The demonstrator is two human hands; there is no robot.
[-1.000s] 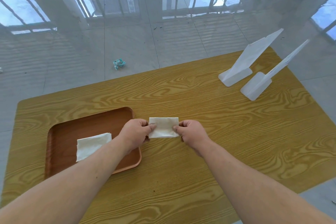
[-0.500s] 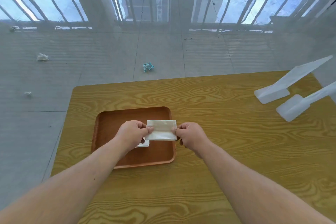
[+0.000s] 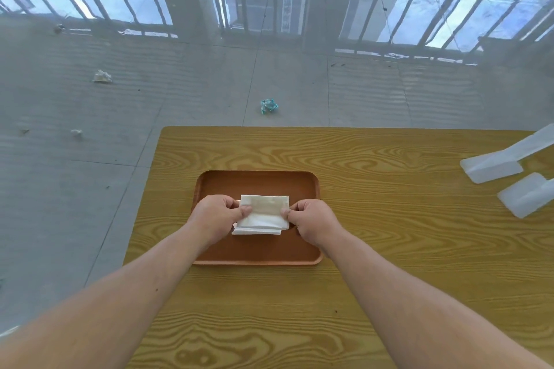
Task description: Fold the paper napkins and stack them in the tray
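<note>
A brown wooden tray (image 3: 257, 181) lies on the yellow wood-grain table (image 3: 389, 249). Over its middle I hold a folded white paper napkin (image 3: 265, 208) by both short ends. My left hand (image 3: 215, 217) pinches the left end and my right hand (image 3: 311, 222) pinches the right end. Under the held napkin lies another folded white napkin (image 3: 254, 231) in the tray, with only its near edge showing. Whether the two napkins touch I cannot tell.
Two white plastic pieces (image 3: 494, 166) (image 3: 527, 198) lie at the table's right edge. The table's left edge runs just left of the tray. On the grey floor beyond lie a teal scrap (image 3: 269, 105) and bits of crumpled paper (image 3: 102, 76).
Both hands have carried the folded napkin leftward from the table onto the tray's middle, above the napkin lying there. The view has swung left and the tray now sits in the centre.
</note>
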